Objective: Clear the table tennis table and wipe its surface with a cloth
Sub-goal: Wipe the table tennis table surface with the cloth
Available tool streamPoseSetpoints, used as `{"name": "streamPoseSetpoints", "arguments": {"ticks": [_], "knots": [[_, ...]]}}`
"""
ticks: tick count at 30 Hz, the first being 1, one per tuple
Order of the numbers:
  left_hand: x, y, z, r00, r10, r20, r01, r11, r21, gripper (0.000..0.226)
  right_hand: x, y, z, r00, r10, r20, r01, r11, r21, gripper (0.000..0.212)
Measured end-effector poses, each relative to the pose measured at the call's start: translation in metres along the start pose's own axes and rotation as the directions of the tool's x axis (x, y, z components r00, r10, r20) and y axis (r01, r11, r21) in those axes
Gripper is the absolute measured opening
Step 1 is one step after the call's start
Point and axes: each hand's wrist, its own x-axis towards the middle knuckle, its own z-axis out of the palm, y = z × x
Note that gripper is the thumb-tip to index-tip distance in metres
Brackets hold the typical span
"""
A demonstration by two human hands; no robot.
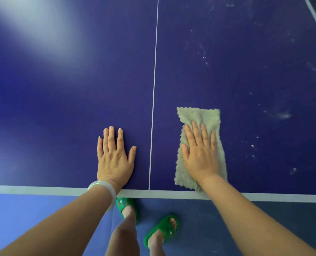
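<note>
Beige fleecy cloth [199,115], soft and light, likely to bunch, so the right hand [199,154] presses it flat-palmed, fingers spread, dust [282,115] at two o'clock.

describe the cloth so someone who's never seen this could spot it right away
On the dark blue table tennis table, find the thin white centre line. Just right of it, near the front edge, the right hand presses flat on the cloth. It is the only beige, fluffy thing there.

Open table surface [245,71] extends ahead and right of the cloth [199,115]; leftward, past the centre line [153,100], the flat left hand [114,157] obstructs.
</note>
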Motion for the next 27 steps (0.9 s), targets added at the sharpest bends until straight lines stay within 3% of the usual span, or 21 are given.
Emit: {"name": "streamPoseSetpoints", "arguments": {"ticks": [3,8,12,14,16,18,19,22,25,27], "knots": [[0.000,-0.001,0.000,1.000,0.002,0.007,-0.002,1.000,0.002,0.075,-0.036,-0.018,0.005,0.999,0.031,-0.040,-0.031,1.000,-0.002,0.062],[0.000,0.000,0.002,1.000,-0.004,0.005,0.004,1.000,0.008,0.076,-0.011,-0.071,0.010,0.970,-0.241,-0.023,0.242,0.968,0.060,0.063],[0.001,0.001,0.001,1.000,-0.011,0.002,0.011,1.000,0.008,0.076,0.030,-0.036,0.006,0.909,-0.417,0.025,0.417,0.909,0.004,0.060],[0.000,0.001,0.000,1.000,-0.014,0.003,0.014,1.000,0.010,0.075,0.032,-0.002,0.004,0.961,-0.278,0.001,0.278,0.960,0.007,0.061],[0.000,0.002,0.000,1.000,-0.011,0.000,0.011,1.000,0.012,0.075,0.014,0.017,0.002,1.000,-0.008,-0.022,0.008,1.000,0.008,0.062],[0.001,0.002,0.001,1.000,-0.008,0.000,0.008,1.000,0.014,0.075,-0.010,-0.001,0.004,0.982,0.180,-0.063,-0.180,0.984,0.006,0.063],[0.000,0.002,0.001,1.000,-0.008,0.001,0.008,1.000,0.015,0.075,-0.017,-0.020,0.006,0.976,0.206,-0.073,-0.204,0.979,0.025,0.064],[0.000,0.002,0.001,1.000,-0.003,0.004,0.003,1.000,0.025,0.075,-0.006,-0.072,0.011,0.997,0.004,-0.077,0.004,0.995,0.104,0.063],[0.000,0.001,0.001,1.000,-0.006,-0.004,0.006,1.000,0.017,0.075,0.027,-0.067,0.006,0.967,-0.254,-0.007,0.254,0.965,0.065,0.063],[0.001,0.002,0.001,1.000,-0.009,0.000,0.009,1.000,0.003,0.075,0.040,-0.034,0.002,0.977,-0.213,-0.009,0.213,0.976,0.050,0.063]]}}
